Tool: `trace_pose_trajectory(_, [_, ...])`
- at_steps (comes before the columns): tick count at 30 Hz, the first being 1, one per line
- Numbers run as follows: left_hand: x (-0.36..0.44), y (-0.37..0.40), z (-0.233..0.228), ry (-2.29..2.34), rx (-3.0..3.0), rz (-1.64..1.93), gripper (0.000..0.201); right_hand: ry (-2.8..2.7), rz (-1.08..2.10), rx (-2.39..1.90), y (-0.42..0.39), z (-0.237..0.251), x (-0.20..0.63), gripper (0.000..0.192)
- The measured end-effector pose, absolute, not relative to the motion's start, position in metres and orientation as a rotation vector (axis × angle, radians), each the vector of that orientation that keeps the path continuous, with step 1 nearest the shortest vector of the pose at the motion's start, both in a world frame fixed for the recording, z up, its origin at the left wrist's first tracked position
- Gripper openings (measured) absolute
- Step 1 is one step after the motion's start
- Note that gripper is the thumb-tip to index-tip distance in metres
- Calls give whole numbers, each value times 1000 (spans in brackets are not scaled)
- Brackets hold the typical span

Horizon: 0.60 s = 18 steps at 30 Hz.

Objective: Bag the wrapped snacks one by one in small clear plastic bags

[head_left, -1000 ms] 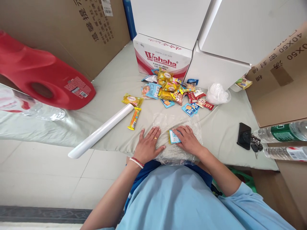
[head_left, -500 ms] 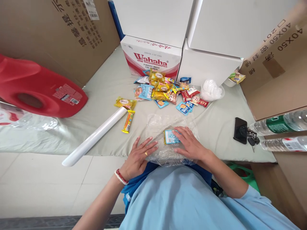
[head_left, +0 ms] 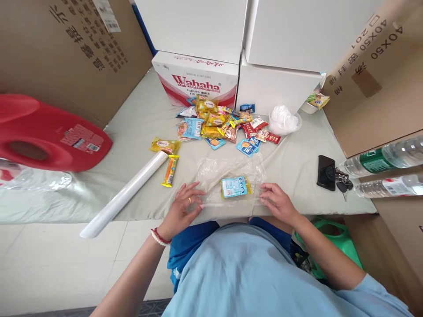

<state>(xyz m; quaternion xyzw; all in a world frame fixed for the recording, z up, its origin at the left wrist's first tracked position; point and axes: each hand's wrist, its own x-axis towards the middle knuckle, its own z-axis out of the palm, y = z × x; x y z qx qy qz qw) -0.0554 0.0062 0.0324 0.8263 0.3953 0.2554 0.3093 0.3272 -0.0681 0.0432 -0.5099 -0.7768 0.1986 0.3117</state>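
Note:
A clear plastic bag [head_left: 231, 169] lies flat on the grey-green cloth near the table's front edge. Inside it sits a blue-and-yellow snack packet [head_left: 235, 186]. My left hand [head_left: 183, 208] pinches the bag's near left edge, and my right hand [head_left: 276, 202] pinches its near right edge. Both hands lie on either side of the packet, apart from it. Behind the bag lies a pile of several wrapped snacks [head_left: 224, 125].
A white roll [head_left: 125, 193] lies diagonally at left, with a yellow packet [head_left: 165, 145] and an orange stick snack [head_left: 170, 171] beside it. A red jug [head_left: 49, 136] lies far left. A phone with keys [head_left: 327, 172] and two bottles [head_left: 386, 171] are at right. Boxes [head_left: 198, 79] stand behind.
Both hands have slid off the packet and outward to the bag's near corners. The packet now lies uncovered in the bag. The view has shifted left and down.

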Motion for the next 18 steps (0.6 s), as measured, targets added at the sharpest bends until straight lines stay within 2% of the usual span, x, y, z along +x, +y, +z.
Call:
trace_pose_trajectory(3, [-46,34,30,1155,2051,706,22,-1958,659,-1478,-33,56,329,20])
trace_pose_trajectory(7, [-33,64,19,1532,1924,729,24,-1939,789,-1943,6,58,329,20])
trace_pose_trajectory(10, [-34,66,29,1841,1886,889,32,-2093,594,-2212,22,65,329,25])
trace_pose_trajectory(13, [-36,45,57,2036,1906,1202,28,-2231,271,-2148,38,78,326,31])
trace_pose_trajectory(15, [-25,25,74,1930,2014,1302,24,-2322,185,-1971,55,84,317,34])
trace_pose_trajectory(18, [12,3,78,1337,2351,910,33,-2497,292,-1711,84,80,290,44])
